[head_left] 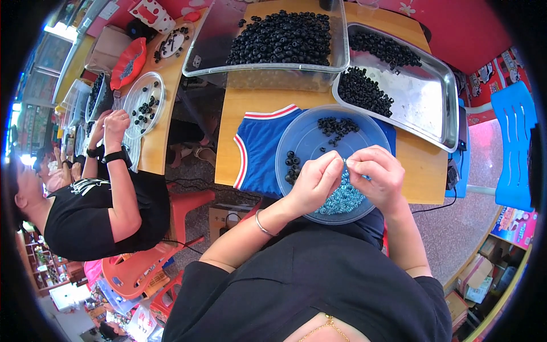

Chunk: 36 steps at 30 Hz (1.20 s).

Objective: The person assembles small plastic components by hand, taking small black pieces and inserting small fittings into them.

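Observation:
My left hand [318, 183] and my right hand [377, 174] meet fingertip to fingertip over a round clear plastic tub [305, 138]. Both are closed in a pinch; a tiny pale spot shows between them, too small to name. Beneath the hands lies a heap of small shiny light-blue pieces [342, 202], partly hidden by my fingers. Small black parts [336, 127] are grouped at the tub's far side, and bigger round black parts [292, 168] with holes sit at its left. The tub rests partly on a blue cloth [259, 149] with red-and-white trim.
Beyond the tub stand a large clear bin [208, 43] of black round parts and a metal tray [421, 105] with two black heaps. At left, a co-worker [97, 214] handles something by a clear round tray [155, 128]. A blue chair [515, 148] is at right.

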{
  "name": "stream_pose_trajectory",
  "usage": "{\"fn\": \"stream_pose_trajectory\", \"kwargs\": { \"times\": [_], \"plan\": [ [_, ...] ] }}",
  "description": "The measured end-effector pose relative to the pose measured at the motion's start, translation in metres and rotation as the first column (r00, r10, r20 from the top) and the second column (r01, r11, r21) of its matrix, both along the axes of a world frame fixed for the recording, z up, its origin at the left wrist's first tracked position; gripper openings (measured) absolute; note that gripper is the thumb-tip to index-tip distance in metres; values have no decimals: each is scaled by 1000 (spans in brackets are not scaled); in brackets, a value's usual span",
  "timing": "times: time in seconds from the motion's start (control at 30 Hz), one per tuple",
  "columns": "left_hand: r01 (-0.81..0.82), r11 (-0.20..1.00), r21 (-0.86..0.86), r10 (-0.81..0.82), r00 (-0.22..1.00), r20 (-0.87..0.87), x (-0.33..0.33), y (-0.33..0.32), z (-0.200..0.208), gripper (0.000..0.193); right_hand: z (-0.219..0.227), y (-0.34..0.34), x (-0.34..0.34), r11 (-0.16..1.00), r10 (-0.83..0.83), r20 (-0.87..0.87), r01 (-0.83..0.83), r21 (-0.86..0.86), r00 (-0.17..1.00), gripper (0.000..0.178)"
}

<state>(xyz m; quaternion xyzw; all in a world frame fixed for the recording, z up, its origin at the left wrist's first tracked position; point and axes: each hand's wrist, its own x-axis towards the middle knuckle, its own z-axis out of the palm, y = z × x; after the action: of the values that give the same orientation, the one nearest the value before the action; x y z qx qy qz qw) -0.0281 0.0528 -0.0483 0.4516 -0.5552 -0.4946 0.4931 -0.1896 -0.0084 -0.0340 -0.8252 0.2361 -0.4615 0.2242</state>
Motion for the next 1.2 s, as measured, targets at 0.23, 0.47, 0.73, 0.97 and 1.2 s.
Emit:
{"fn": "stream_pose_trajectory", "kwargs": {
  "times": [0.23,0.47,0.73,0.97,1.2],
  "plan": [
    [300,916,266,-129,850,-511,2,-2,-6,37,-2,-11,-8,997,66,-39,-67,-44,997,22],
    [60,998,-11,-43,820,570,7,-7,-6,22,-8,-3,-12,819,-114,93,40,572,989,13],
    [31,893,-449,255,787,561,7,-17,5,29,-7,0,-17,573,-11,141,-109,812,990,8],
    [153,863,-481,213,755,621,15,-18,6,14,-3,2,-19,434,19,207,-195,879,978,9],
    [167,934,-316,-26,913,406,16,-14,-1,12,-5,2,-21,532,106,310,-317,785,945,11]
  ]
}}
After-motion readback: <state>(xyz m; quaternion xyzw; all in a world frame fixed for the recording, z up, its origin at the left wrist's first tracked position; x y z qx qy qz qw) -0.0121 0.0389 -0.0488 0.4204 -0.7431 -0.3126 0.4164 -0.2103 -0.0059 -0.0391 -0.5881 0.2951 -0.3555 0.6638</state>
